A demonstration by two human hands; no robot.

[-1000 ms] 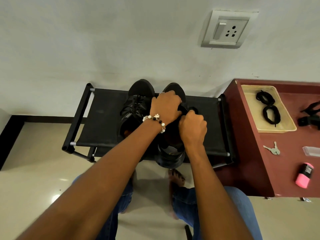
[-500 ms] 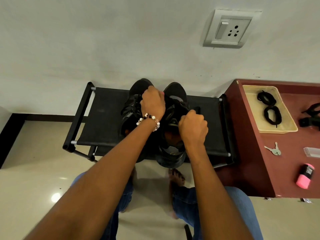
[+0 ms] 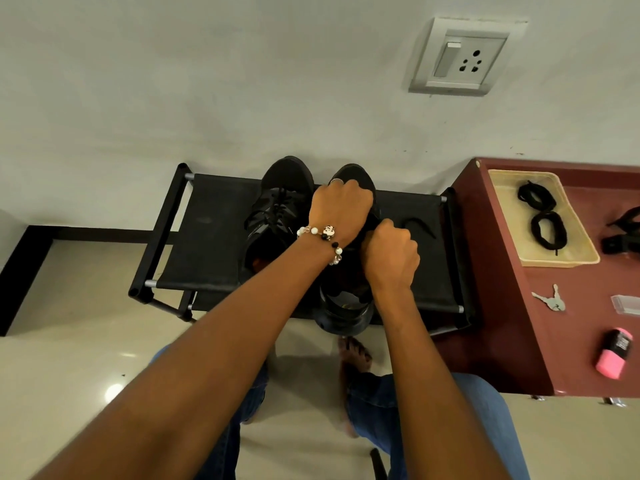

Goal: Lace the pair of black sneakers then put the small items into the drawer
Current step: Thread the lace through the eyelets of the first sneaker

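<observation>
Both hands work at the right sneaker on the rack.
Nearest, the right hand (image 3: 391, 254) is curled, apparently pinching a lace (image 3: 417, 226) that trails onto the rack (image 3: 204, 244); the left hand (image 3: 341, 209), fisted, grips the right sneaker (image 3: 346, 299) near its toe. The left sneaker (image 3: 277, 209) sits laced beside it. On the counter (image 3: 512, 323): pink tube (image 3: 612, 351), keys (image 3: 550, 299), then a tray (image 3: 585, 254) holding spare laces (image 3: 543, 220).

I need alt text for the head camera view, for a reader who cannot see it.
Two hands, left hand and right hand, work on the right black sneaker on a black shoe rack; the left sneaker is already laced. Spare laces lie in a tray nearby.
</observation>
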